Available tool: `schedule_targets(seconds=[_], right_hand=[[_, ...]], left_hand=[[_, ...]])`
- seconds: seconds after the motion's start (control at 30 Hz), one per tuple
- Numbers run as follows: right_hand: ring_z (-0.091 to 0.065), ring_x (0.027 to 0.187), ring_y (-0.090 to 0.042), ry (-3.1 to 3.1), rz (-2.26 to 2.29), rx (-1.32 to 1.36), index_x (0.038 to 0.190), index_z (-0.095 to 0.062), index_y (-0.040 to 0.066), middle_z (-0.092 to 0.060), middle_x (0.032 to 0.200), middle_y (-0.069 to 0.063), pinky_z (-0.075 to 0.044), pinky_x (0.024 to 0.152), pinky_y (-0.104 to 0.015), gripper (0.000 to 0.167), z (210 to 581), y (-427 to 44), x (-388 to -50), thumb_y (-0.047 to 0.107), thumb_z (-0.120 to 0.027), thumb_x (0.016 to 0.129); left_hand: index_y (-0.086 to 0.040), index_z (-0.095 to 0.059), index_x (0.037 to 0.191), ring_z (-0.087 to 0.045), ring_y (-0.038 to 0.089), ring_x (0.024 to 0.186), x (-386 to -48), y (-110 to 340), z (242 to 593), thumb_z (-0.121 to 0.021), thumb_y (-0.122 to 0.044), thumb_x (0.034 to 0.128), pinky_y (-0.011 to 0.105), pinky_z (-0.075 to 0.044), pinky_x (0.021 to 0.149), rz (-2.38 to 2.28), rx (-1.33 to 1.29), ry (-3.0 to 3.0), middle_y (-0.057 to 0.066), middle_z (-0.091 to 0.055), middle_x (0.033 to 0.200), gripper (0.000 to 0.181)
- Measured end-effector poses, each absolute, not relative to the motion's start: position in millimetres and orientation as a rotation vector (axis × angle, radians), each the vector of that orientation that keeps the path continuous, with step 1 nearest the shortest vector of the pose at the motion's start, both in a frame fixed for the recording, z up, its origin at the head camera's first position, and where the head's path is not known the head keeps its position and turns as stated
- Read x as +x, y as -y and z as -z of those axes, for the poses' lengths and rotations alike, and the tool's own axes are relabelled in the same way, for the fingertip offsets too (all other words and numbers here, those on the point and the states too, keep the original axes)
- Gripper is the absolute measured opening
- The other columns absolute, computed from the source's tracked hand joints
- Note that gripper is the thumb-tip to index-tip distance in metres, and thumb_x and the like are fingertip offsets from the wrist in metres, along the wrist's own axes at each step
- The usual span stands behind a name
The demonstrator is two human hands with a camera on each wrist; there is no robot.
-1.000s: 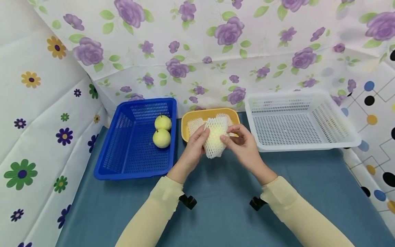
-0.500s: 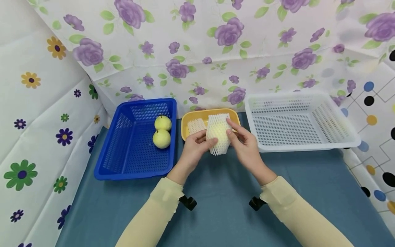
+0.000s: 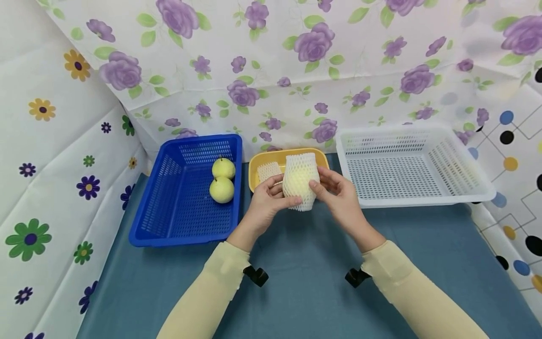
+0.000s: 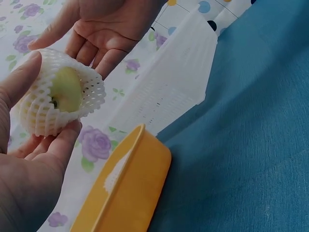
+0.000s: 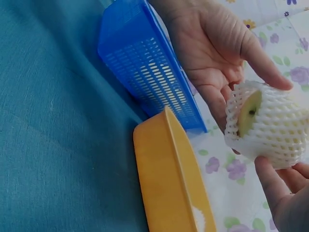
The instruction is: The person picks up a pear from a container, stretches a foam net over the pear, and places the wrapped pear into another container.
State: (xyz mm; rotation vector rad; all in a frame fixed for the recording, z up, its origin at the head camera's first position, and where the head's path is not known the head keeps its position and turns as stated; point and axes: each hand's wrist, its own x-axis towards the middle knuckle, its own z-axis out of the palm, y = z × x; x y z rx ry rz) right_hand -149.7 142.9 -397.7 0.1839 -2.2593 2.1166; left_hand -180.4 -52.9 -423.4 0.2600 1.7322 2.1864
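Observation:
A pale green pear (image 4: 67, 89) sits inside a white foam net sleeve (image 3: 298, 181), held above the front of a yellow tray (image 3: 258, 162). My left hand (image 3: 262, 205) grips the sleeved pear from the left, thumb in front and fingers behind. From the other side my right hand (image 3: 343, 195) holds it between thumb and fingers. Both wrist views show the pear's end through the sleeve's opening. In the yellow tray lies another foam net (image 3: 269, 170); the sleeved pear hides part of the tray.
A blue basket (image 3: 144, 212) at the left holds two bare pears (image 3: 222, 190). At the right stands a white basket (image 3: 423, 203). A blue-green cloth (image 3: 305, 292) covers the table, and a flowered sheet (image 3: 279, 103) hangs behind.
The sleeved pear has moved slightly right and turned more upright. My left thumb has shifted lower along the net, and my right fingers have moved around its right side.

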Motion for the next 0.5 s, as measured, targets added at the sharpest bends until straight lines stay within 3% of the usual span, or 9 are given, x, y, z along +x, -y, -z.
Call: schedule_targets(seconds=[0.23,0.5], right_hand=[[-0.065,0.101,-0.016,2.349,-2.257,0.201,0.136,-0.047,0.013,-0.06,0.123,-0.012,-0.057,0.082,-0.035,0.055,402.2,-146.0,-154.9,0.036,-0.064,0.088],[-0.065,0.104,-0.021,2.369,-2.28,0.153,0.137,-0.044,0.017,-0.057,0.126,-0.009,-0.056,0.081,-0.027,0.065,399.2,-142.6,-154.5,0.032,-0.073,0.081]], left_hand=[[-0.013,-0.05,0.13,-0.062,0.023,0.11,-180.1,53.0,422.4,-0.081,-0.013,0.0715,0.032,-0.054,0.088,-2.219,0.262,-1.701,0.011,-0.06,0.125,0.066],[-0.015,-0.05,0.131,-0.06,0.023,0.113,-179.7,50.6,423.5,-0.079,-0.01,0.073,0.032,-0.054,0.089,-2.241,0.301,-1.703,0.011,-0.059,0.126,0.066]])
